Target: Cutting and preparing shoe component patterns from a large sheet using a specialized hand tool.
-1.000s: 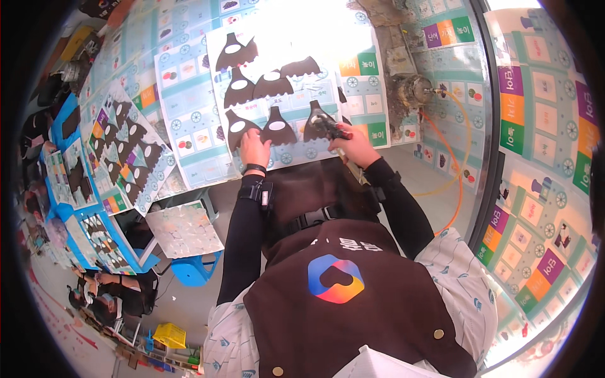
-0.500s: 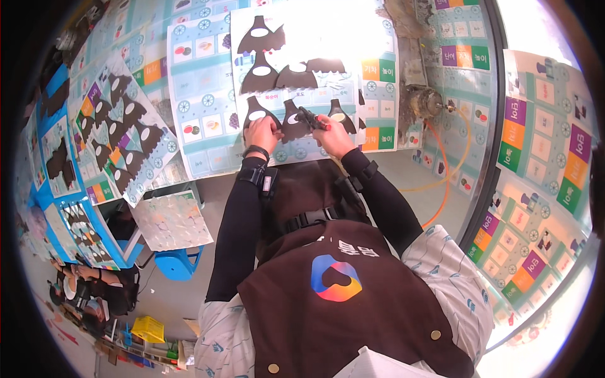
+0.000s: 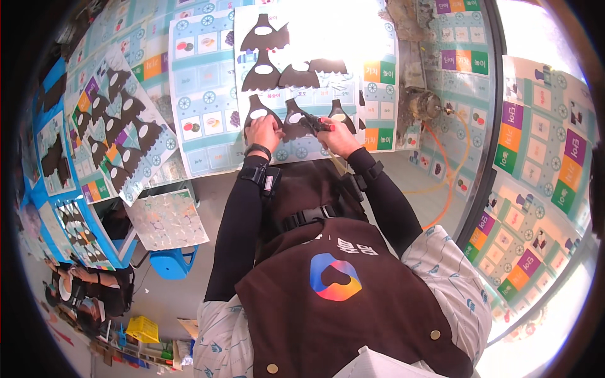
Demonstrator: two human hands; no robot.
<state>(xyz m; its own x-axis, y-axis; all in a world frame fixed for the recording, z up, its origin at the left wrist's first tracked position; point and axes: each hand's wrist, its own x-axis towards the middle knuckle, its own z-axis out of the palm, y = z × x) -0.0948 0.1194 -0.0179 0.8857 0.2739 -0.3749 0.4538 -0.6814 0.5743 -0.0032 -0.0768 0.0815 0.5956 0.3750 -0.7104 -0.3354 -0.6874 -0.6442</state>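
Several flat dark-brown bell-shaped pieces with scalloped edges and pale ovals lie on a printed sheet (image 3: 302, 151) in front of me. My left hand (image 3: 265, 133) rests over the lower part of the near-left piece (image 3: 256, 106), fingers curled and pressed together. What they pinch, if anything, is hidden. My right hand (image 3: 340, 139) is closed around a black and red hand tool (image 3: 324, 126), kind unclear. Its black end reaches left over the middle piece (image 3: 292, 113). Beside the right hand lies another dark piece (image 3: 341, 111) with a cream oval.
Strong glare washes out the table's far part. To the right are a round metal fitting (image 3: 426, 105), an orange hose (image 3: 446, 179) and a yellow hose (image 3: 469, 142). More dark pieces lie on a tilted sheet (image 3: 154, 165) at left, above a blue stool (image 3: 171, 263). A person (image 3: 104, 286) is farther left.
The black end of the tool has shifted slightly right and toward me. My left hand stays at the near-left piece, and the whole view has turned a little.
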